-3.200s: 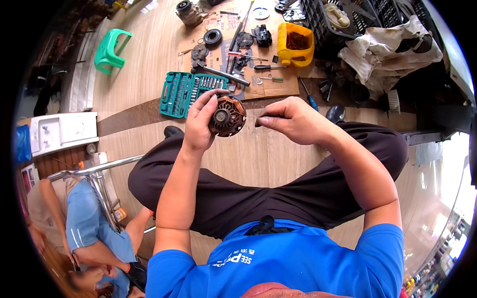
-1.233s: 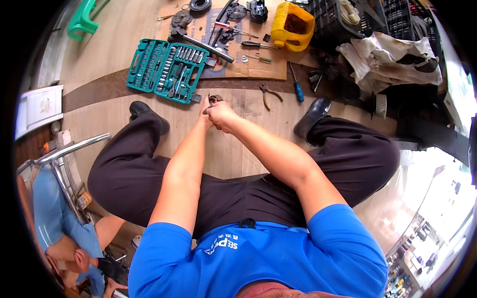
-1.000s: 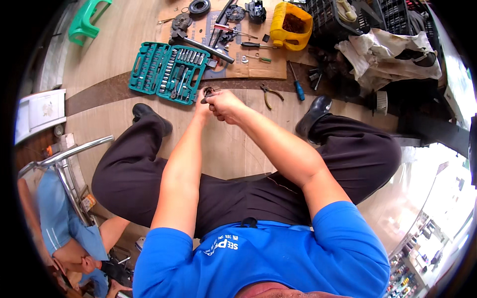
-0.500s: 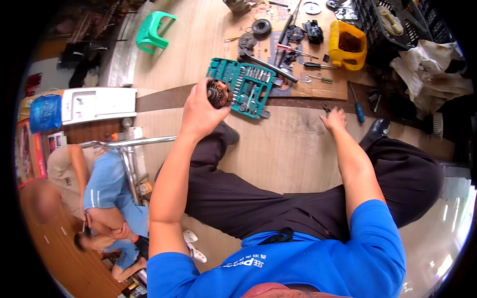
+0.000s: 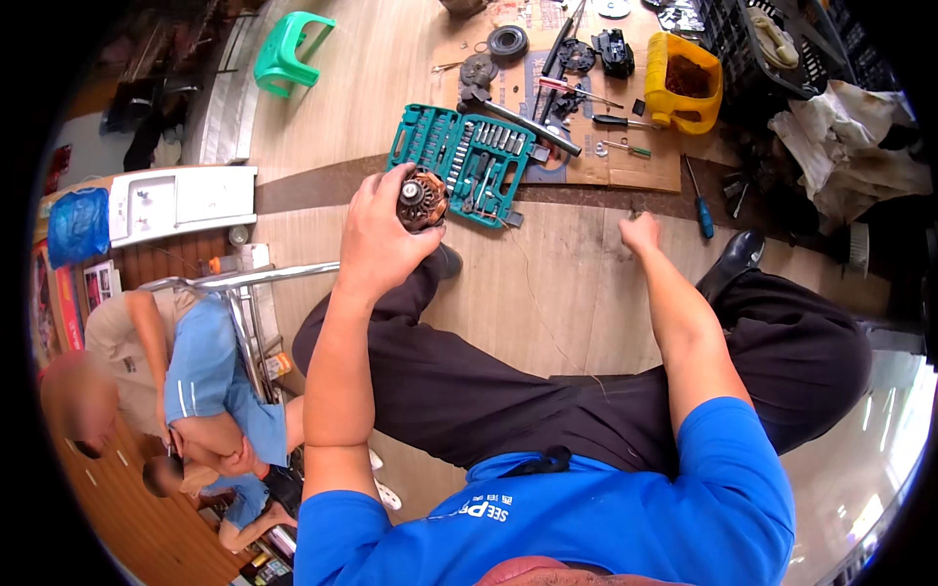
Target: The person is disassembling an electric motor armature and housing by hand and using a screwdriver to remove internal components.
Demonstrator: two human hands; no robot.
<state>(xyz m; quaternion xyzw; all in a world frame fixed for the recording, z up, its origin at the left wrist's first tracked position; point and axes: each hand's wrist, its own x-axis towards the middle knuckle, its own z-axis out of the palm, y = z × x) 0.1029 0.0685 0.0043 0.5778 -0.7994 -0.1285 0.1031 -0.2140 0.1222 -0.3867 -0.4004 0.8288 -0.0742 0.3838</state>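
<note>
The left hand (image 5: pixel 376 239) has its grip around a round rusty motor part (image 5: pixel 420 198); the right hand (image 5: pixel 640 232) seems clenched on nothing.

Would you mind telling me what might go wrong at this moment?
The left hand alone holds the round rusty metal motor part above the open teal socket set case; it might slip and scatter sockets. The right hand reaches the floor near a blue-handled screwdriver, risking a poke.

A round rusty motor part with copper windings (image 5: pixel 421 198) is gripped in the left hand (image 5: pixel 383 239), raised in front of an open teal socket set case (image 5: pixel 461 162); the right hand (image 5: pixel 640 232) is closed, low over the wooden floor (image 5: pixel 547 293); a blue-handled screwdriver (image 5: pixel 700 201) lies near it; a yellow container (image 5: pixel 682 82) stands on cardboard (image 5: pixel 625 168) beyond.
</note>
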